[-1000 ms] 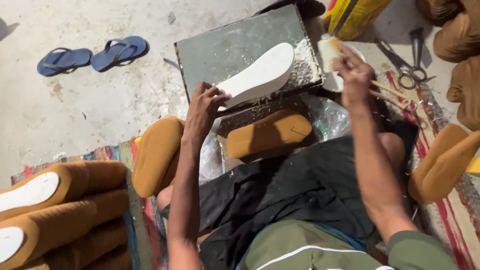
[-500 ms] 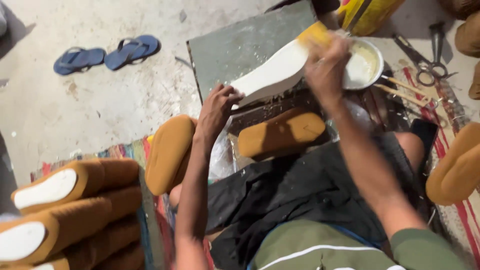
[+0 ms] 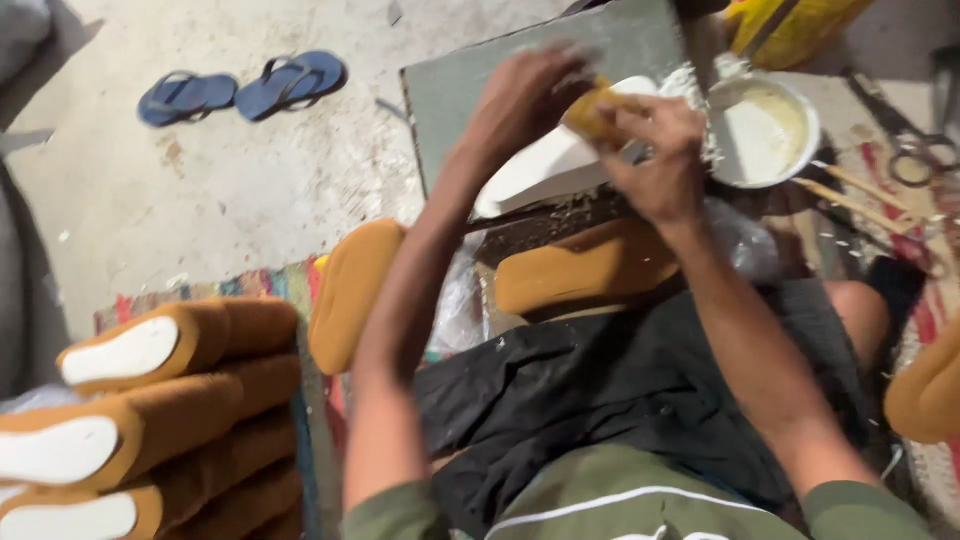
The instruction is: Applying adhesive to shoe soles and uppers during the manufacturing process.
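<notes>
Yellow package (image 3: 800, 25): top right corner, partly cut off by the frame, bright yellow with a dark stick-like handle across it; any label too blurred to tell. White bowl (image 3: 765, 130): round, just right of the hands, holding a pale creamy paste. Grey board (image 3: 540, 90): flat, rectangular, serving as the work surface on the concrete floor (image 3: 200, 200). White sole (image 3: 545, 170): long, flat, pale, lying on the board with its near end towards the lap, its far end under both hands. Left hand (image 3: 525, 100): fingers curled down over the far part of the sole, pressing on it; motion blur hides how firmly they close. Right hand (image 3: 660, 150): fingers pinched around a small yellow sponge-like pad (image 3: 595, 110), which sits at the fingertips and touches the top of the sole, right beside the left hand. Tan sole pieces: one (image 3: 590, 265) lying just below the board's near edge, one (image 3: 350, 290) tilted at the left knee, one (image 3: 930, 390) at the right edge. Stack of tan soles with white faces (image 3: 150, 420): lower left, piled several high. Blue flip-flops (image 3: 245, 88): a pair, upper left on the floor, well apart from the work. Scissors (image 3: 920, 150): right edge, on a striped mat. Thin wooden sticks (image 3: 850, 185): beside the bowl.
</notes>
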